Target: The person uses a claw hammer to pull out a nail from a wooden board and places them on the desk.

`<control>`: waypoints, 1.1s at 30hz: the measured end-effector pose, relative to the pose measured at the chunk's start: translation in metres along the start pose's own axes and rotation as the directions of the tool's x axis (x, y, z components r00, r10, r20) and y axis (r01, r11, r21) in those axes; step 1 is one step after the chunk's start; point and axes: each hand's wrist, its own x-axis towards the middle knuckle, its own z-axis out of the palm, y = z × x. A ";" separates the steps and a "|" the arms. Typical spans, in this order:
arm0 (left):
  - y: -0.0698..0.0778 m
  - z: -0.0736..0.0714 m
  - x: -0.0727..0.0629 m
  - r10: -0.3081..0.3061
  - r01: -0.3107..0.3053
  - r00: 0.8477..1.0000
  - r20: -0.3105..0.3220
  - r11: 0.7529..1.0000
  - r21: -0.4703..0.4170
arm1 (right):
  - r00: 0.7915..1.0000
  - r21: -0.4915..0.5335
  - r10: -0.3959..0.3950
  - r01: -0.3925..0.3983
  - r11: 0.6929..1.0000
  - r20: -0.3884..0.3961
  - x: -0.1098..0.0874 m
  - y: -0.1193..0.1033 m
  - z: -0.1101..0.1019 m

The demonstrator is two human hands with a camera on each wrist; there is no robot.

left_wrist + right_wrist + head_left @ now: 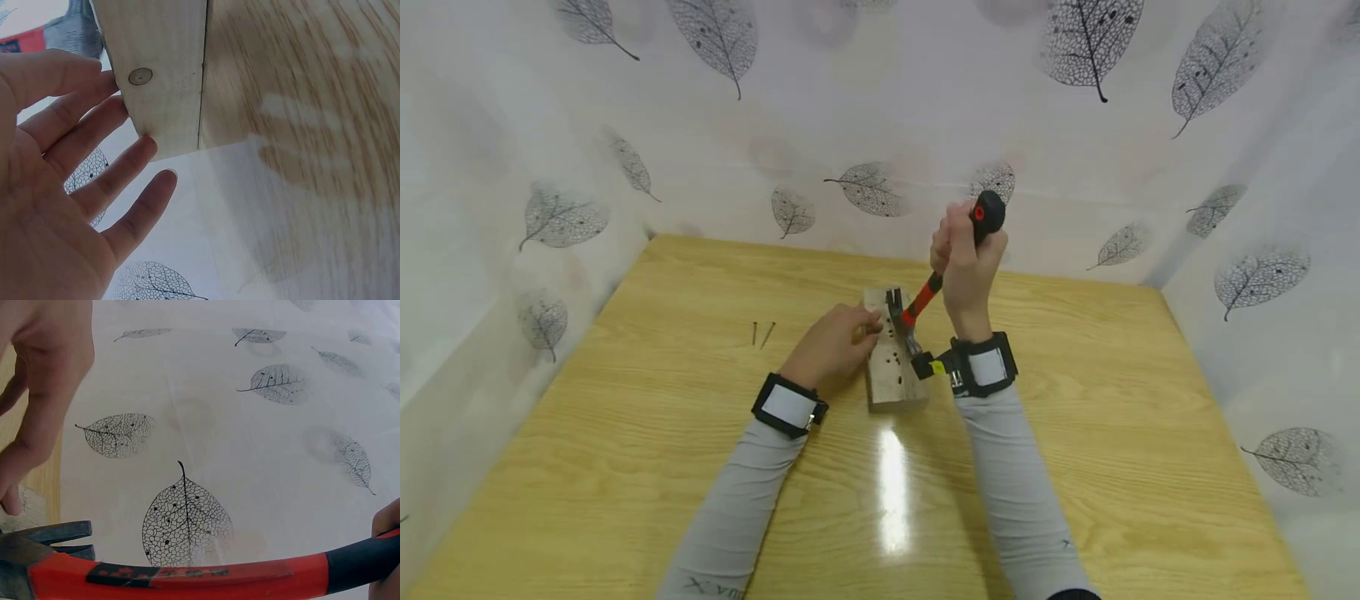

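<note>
A pale wooden block (887, 386) lies on the table, its top marked with several dark spots. My left hand (837, 337) is at the block's left side. Seen from the left wrist, the fingers (106, 172) are loosely extended, with some fingertips against the block's side face (165, 106). My right hand (970, 258) grips a claw hammer (922, 302) by its red and black handle, butt end up. The hammer's head is low over the block's right part, close to the left fingertips, claw pointing away from me. In the right wrist view the claw (59, 532) and handle (187, 578) show.
Two nails (761, 334) lie on the wood-grain table (700, 283) left of the block. A white, leaf-patterned sheet (880, 125) hangs behind the table and along both sides. Each wrist wears a black strap (788, 405).
</note>
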 end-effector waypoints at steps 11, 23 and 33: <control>-0.003 -0.003 -0.001 -0.033 0.035 0.998 -0.049 0.999 0.037 | 0.958 -0.143 0.286 -0.281 0.949 0.014 0.038 0.039 0.015; -0.001 0.000 0.002 -0.022 0.023 1.000 -0.003 0.999 0.031 | 0.919 -0.240 0.378 -0.394 0.887 -0.112 0.056 0.058 0.003; -0.002 0.001 0.003 -0.013 0.014 1.000 -0.015 1.000 0.024 | 0.913 -0.497 0.391 -0.393 0.774 -0.115 0.063 0.080 0.031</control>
